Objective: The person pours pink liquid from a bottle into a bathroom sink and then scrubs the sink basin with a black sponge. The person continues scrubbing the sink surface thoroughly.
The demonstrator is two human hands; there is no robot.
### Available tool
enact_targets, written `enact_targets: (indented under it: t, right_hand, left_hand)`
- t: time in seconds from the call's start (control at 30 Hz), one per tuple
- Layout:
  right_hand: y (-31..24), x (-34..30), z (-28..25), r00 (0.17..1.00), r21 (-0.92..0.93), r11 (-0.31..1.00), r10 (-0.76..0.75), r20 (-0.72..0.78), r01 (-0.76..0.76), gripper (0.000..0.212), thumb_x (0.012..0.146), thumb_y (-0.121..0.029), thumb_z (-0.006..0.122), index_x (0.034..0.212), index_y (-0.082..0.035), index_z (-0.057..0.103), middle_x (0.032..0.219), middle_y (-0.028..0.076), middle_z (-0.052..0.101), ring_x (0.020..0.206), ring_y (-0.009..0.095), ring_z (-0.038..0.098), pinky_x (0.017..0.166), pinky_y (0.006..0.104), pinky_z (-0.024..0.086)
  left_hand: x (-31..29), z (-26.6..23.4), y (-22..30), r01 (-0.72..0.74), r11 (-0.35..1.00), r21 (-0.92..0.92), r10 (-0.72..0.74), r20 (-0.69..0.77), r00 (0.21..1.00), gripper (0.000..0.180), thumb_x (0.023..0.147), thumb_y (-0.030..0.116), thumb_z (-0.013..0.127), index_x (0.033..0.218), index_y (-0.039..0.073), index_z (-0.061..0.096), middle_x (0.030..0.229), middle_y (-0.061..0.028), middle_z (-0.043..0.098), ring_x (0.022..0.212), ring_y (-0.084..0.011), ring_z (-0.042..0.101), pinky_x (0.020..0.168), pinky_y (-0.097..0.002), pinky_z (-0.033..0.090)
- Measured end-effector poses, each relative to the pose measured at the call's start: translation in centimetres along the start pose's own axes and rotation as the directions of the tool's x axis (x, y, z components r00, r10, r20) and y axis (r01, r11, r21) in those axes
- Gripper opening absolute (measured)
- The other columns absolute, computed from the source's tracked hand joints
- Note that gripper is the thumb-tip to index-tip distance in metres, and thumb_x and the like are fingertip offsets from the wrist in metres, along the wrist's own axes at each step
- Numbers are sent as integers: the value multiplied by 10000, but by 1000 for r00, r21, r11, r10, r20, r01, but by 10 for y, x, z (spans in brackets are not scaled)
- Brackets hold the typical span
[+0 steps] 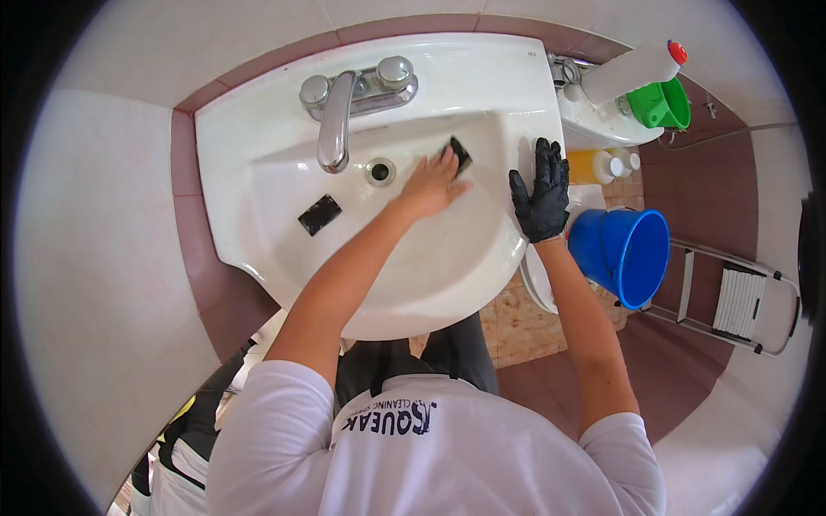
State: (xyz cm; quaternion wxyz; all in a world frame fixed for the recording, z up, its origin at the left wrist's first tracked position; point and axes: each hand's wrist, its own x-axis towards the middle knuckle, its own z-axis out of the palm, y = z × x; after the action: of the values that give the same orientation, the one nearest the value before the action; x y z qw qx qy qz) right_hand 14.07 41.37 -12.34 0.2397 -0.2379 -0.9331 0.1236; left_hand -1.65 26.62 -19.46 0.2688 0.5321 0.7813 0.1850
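My bare left hand (433,185) reaches into the white sink (387,292). Its fingertips hold a small black rectangular pad (460,153) against the right inner slope of the basin; the hand partly covers it. A second black rectangular piece (320,214), speckled with white along its edges, lies in the basin left of the drain (379,172). My right hand (542,196), in a black glove, rests on the sink's right rim with the palm down and fingers stretched out, holding nothing. A chrome faucet (337,120) with two round knobs overhangs the basin at the back left.
Right of the sink stand a white bottle with a red cap (632,70), a green container (662,105) and yellow bottles with white caps (594,166). A blue bucket (615,254) sits near my right forearm. Farther right, a folding step stool (731,301) leans by the wall.
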Motion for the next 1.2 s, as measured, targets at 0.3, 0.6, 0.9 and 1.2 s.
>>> enact_targets:
  t: [0.3,0.6,0.9,1.2]
  right_hand:
    - [10,-5,-1,999,-34,999,-8,-33,7,667,827,-321,642,1368,-25,388,1385,170,428,1303,380,359,1075,495,261]
    - [12,-9,1,999,-82,996,25,27,-23,675,838,-327,631,1385,-38,361,1378,179,431,1295,389,367,1067,517,256]
    - [-10,3,6,979,-255,958,-89,182,134,647,876,-333,564,1417,-72,323,1450,142,341,1372,325,261,1108,511,175]
    - [-159,-95,98,532,182,982,-184,827,56,457,860,-394,515,1219,-116,568,1284,172,480,1188,342,432,1009,517,310]
  left_hand:
    - [-87,24,23,-35,996,-84,53,216,975,746,933,529,365,1378,-68,320,1474,-227,261,1363,-353,261,1120,-479,174]
    - [-45,24,29,-12,1000,-17,15,179,984,755,935,522,370,1410,-56,266,1496,-224,211,1389,-341,212,1129,-471,146]
    - [-19,10,5,96,946,-309,-53,145,988,671,964,497,289,1436,19,270,1522,-168,181,1414,-318,147,1138,-466,104]
    - [-163,-27,-33,204,979,-5,-200,-206,958,580,933,383,451,1312,-56,422,1440,-226,335,1345,-365,308,1125,-485,153]
